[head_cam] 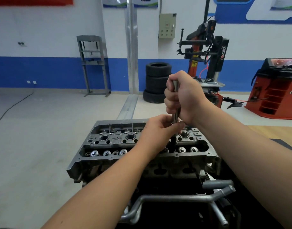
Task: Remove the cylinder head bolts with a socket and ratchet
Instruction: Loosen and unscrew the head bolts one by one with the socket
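A grey cylinder head [109,142] sits on an engine in front of me, with valve springs showing along its near row. A steel socket tool [175,113] stands upright over the head, its dark lower end [173,144] going down into the head near the right side. My right hand [183,96] grips the tool's upper shaft in a fist. Below it, my left hand [156,131] pinches the shaft just above the head. The bolt under the socket is hidden.
Grey metal coolant pipes [175,198] run across the engine's near side. On the workshop floor behind stand a stack of tyres [156,81], a tyre changer [206,52], a red wheel balancer [274,90] and a grey press frame [92,63].
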A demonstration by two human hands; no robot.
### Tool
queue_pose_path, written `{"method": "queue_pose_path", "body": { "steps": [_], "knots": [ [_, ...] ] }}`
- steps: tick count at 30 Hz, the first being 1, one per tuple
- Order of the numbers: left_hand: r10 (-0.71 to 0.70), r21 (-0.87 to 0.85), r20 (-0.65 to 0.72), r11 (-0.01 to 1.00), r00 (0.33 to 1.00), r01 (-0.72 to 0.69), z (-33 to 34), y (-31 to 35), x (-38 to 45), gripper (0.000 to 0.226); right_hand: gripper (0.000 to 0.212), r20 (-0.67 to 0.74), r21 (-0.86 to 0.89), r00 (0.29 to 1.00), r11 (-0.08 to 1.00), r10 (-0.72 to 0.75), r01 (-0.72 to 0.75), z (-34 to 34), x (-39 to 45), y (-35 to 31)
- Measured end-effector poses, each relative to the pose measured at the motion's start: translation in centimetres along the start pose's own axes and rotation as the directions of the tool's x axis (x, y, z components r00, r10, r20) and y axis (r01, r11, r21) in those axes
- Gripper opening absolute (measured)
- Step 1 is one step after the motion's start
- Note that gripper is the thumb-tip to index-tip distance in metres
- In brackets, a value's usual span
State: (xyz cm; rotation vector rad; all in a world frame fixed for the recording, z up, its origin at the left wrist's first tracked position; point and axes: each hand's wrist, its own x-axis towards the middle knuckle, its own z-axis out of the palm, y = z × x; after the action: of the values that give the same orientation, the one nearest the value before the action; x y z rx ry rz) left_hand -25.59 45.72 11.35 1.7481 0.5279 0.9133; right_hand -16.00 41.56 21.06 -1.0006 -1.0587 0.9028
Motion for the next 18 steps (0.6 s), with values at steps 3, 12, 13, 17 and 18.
{"method": "queue_pose_path", "body": {
  "steps": [3, 12, 13, 17, 18],
  "knots": [
    [-0.095, -0.141, 0.088, 0.984, 0.992, 0.107, 1.0, 0.9, 0.8, 0.015, 0.039, -0.014, -0.014, 1.000, 1.000, 0.012, -0.012, 0.1, -0.1, -0.1],
    [-0.184, -0.102, -0.044, 0.979, 0.982, 0.178, 3.8, 1.7, 2.0, 0.017, 0.034, 0.010, -0.007, 1.000, 1.000, -0.007, 0.007, 0.2, -0.7, -0.3],
    [-0.178, -0.098, -0.084, 0.981, 0.980, 0.169, 4.0, 1.7, 2.0, 0.014, 0.034, 0.015, -0.010, 1.000, 1.000, -0.003, 0.003, 0.1, -0.7, -0.4],
    [-0.154, -0.073, -0.204, 0.987, 0.967, 0.142, 4.6, 1.4, 2.0, 0.011, 0.034, 0.029, -0.021, 0.999, 1.000, 0.014, -0.014, 0.0, -0.6, -0.4],
    [-0.150, -0.053, -0.227, 0.989, 0.962, 0.142, 4.7, 1.4, 2.0, 0.011, 0.034, 0.031, -0.022, 0.999, 1.000, 0.018, -0.017, 0.0, -0.6, -0.4]
  ]
}}
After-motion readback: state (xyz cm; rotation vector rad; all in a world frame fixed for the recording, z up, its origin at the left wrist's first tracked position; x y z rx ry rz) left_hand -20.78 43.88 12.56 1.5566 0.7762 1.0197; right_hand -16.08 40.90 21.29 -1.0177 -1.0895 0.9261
